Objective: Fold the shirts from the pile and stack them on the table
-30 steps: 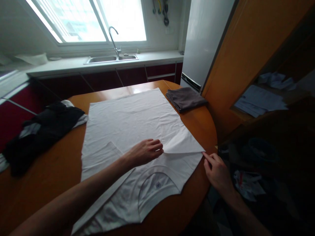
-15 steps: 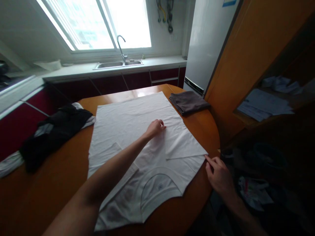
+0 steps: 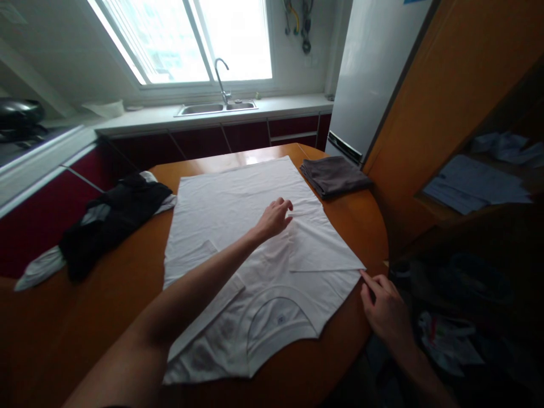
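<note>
A white T-shirt lies spread on the wooden table, its neckline toward me and both sleeves folded inward. My left hand hovers over the shirt's middle beside the right sleeve, fingers curved and apart, with nothing between them. At the shirt's right shoulder edge is my right hand; its index fingertip touches the corner of the fold, and the thumb is spread away from it. My left forearm hides part of the left sleeve.
A folded dark grey cloth rests at the table's back right. Black and white clothes lie along the left edge. Beyond are a counter with a sink, a fridge and a shelf with papers.
My left hand has lifted off the sleeve's edge and its fingers have opened. My right hand stays at the shoulder corner. The whole view has shifted slightly.
</note>
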Motion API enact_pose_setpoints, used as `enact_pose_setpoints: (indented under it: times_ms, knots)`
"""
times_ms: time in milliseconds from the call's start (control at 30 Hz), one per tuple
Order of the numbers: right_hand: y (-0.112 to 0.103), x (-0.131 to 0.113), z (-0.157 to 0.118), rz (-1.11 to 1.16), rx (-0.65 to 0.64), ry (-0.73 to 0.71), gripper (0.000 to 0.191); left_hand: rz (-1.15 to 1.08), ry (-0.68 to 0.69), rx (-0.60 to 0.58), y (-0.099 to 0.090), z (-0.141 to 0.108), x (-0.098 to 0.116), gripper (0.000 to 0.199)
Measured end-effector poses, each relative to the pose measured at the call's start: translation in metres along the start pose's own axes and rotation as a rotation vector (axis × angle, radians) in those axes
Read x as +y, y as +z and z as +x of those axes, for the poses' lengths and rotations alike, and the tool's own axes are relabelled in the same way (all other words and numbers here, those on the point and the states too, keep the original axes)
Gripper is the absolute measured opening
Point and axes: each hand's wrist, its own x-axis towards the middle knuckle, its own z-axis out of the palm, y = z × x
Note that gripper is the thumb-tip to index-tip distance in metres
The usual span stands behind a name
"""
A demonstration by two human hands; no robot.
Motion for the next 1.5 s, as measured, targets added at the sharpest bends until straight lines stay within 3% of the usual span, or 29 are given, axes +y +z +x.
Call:
enact_pose_setpoints:
  times_ms: [33, 133, 233, 400, 467, 533, 633, 700, 767, 967, 1100, 1200, 1333, 1433, 1500]
  knots:
    - [0.0, 0.001, 0.0, -0.001, 0.003, -0.002, 0.041, -0.059, 0.13, -0.055, -0.005, -0.011, 0.003, 0.022]
    - [0.002, 0.004, -0.001, 0.001, 0.008, -0.008, 0.04, -0.234, 0.465, -0.374, -0.015, -0.045, 0.009, 0.013]
    - [0.003, 0.006, -0.002, 0.006, 0.011, -0.012, 0.039, -0.234, 0.597, -0.505, -0.014, -0.07, 0.011, 0.001]
    - [0.003, 0.005, -0.002, -0.009, 0.007, -0.014, 0.041, -0.163, 0.635, -0.442, -0.008, -0.082, 0.007, 0.013]
    - [0.003, 0.004, -0.003, -0.018, 0.006, -0.014, 0.041, -0.135, 0.572, -0.374, -0.007, -0.075, 0.002, 0.012]
    - [0.003, 0.003, -0.003, -0.026, 0.01, -0.012, 0.04, -0.1, 0.39, -0.225, -0.005, -0.059, -0.006, 0.012]
    - [0.003, 0.003, -0.003, -0.035, 0.017, -0.007, 0.04, -0.048, -0.002, 0.013, 0.004, -0.022, -0.018, 0.018]
    - [0.003, 0.003, -0.003, -0.034, 0.017, -0.004, 0.04, -0.029, -0.173, 0.026, 0.013, 0.003, -0.025, 0.019]
    - [0.003, 0.002, -0.003, -0.032, 0.013, -0.002, 0.04, -0.02, -0.235, -0.013, 0.023, 0.021, -0.029, 0.018]
    - [0.002, -0.001, -0.004, -0.031, 0.013, -0.001, 0.041, 0.014, -0.258, -0.03, 0.04, 0.036, -0.032, 0.015]
    - [0.001, -0.001, -0.004, -0.032, 0.001, -0.003, 0.041, 0.036, -0.272, -0.039, 0.034, 0.034, -0.031, 0.016]
    - [0.001, -0.001, -0.004, -0.029, 0.003, -0.008, 0.042, 0.07, -0.264, 0.007, 0.028, 0.026, -0.019, 0.023]
    - [0.001, 0.0, -0.004, -0.031, 0.001, -0.013, 0.041, 0.126, -0.047, 0.119, 0.032, -0.006, 0.014, 0.037]
    - [0.002, 0.001, -0.004, -0.037, -0.009, -0.016, 0.041, 0.121, 0.214, -0.002, 0.043, -0.037, 0.034, 0.051]
    - [0.003, 0.003, -0.004, -0.041, -0.01, -0.013, 0.041, 0.142, 0.308, -0.122, 0.048, -0.052, 0.038, 0.059]
